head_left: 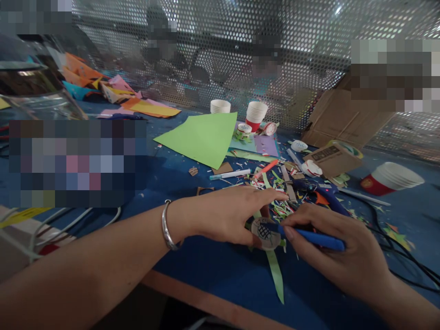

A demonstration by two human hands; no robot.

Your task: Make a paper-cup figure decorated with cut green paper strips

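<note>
My left hand (223, 213) holds the side of a small round paper cup base (271, 242) between its thumb and fingers. Dark crossed lines form a grid on the white face, with small marks around it. A blue marker (321, 239) is gripped in my right hand (343, 250), its tip at the drawn grid. From under the round piece a light green paper strip (276, 279) runs toward the table's front edge. The fingers of my left hand partly hide the far side of the round piece.
Paper scraps (282, 208) litter the blue table behind my hands. Green paper (202, 140), a white-and-blue marker (231, 174) and an orange pen (267, 167) lie beyond. Paper cups (392, 178) stand right, near black cables (381, 229). Cardboard (338, 117) leans against a perforated metal screen (220, 55).
</note>
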